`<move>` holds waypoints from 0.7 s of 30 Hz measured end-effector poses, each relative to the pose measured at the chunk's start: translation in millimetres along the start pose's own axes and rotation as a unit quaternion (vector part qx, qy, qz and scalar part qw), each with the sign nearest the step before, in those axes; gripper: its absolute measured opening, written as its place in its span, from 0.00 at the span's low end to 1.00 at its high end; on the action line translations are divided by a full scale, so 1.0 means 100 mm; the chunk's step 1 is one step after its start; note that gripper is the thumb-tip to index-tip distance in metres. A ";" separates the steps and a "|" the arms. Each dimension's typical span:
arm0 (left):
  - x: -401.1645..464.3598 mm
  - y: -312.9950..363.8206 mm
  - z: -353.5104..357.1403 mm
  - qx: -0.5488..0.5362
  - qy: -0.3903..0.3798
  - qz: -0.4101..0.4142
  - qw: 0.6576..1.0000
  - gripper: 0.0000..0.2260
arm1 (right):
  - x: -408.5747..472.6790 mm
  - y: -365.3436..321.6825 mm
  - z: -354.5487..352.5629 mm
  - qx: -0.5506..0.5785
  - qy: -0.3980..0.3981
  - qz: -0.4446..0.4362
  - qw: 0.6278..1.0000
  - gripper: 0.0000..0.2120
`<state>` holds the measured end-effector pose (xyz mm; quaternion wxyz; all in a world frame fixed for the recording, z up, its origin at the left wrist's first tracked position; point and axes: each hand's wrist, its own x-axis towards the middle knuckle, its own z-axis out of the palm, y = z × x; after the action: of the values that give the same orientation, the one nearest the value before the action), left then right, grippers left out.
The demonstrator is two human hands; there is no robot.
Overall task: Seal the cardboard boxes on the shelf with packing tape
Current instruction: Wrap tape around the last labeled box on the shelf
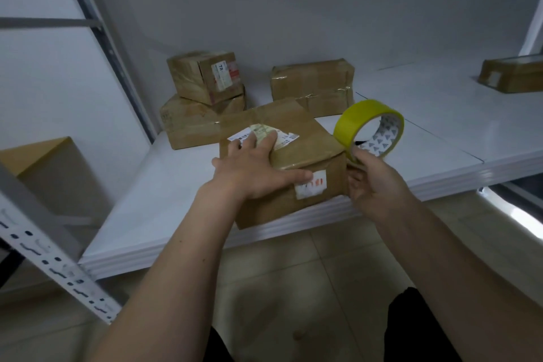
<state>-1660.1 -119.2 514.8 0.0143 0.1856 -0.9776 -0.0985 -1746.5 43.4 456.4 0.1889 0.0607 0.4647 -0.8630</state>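
While pressing the cardboard box flat-handed with left hand, keep right hand pinching the yellow tape roll, pull taut across its seam

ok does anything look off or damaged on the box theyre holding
The front box sits skewed and overhangs the shelf edge. Its top label is torn and peeling, and the side sticker is scuffed. The left hand presses it; the right hand holds the tape roll.

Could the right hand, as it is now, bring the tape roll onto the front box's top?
Probably yes. The right hand grips the tape roll just beside the front box, nothing between; only the left hand covers part of the top.
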 end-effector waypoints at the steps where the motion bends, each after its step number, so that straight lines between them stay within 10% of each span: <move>1: -0.01 -0.03 -0.01 -0.019 0.007 -0.002 1.000 0.48 | -0.03 -0.02 0.05 -0.005 -0.008 0.014 1.000 0.10; 6: -0.12 -0.12 0.01 -0.116 0.064 -0.022 0.991 0.49 | -0.18 -0.19 0.33 0.011 -0.047 0.073 0.996 0.12; 11: -0.34 0.04 0.16 -0.285 0.134 -0.028 0.949 0.51 | -0.25 -0.68 0.80 -0.081 -0.069 -0.160 0.981 0.04; 14: -0.42 0.16 0.22 -0.315 0.178 -0.007 0.932 0.54 | -0.25 -0.96 1.02 -0.283 -0.142 -0.305 0.898 0.03; 19: -0.39 0.02 -0.04 -0.230 0.486 0.064 0.840 0.51 | -0.43 -1.01 1.00 -0.461 -0.324 -0.340 0.753 0.08; 21: -0.33 -0.10 -0.13 -0.146 0.463 0.126 0.865 0.51 | -0.47 -0.96 0.93 -0.451 -0.364 -0.340 0.741 0.09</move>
<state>-1625.3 -119.1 526.0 0.5047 0.0807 -0.8480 -0.1403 -1733.4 27.4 596.4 0.0427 -0.5119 0.6853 -0.5162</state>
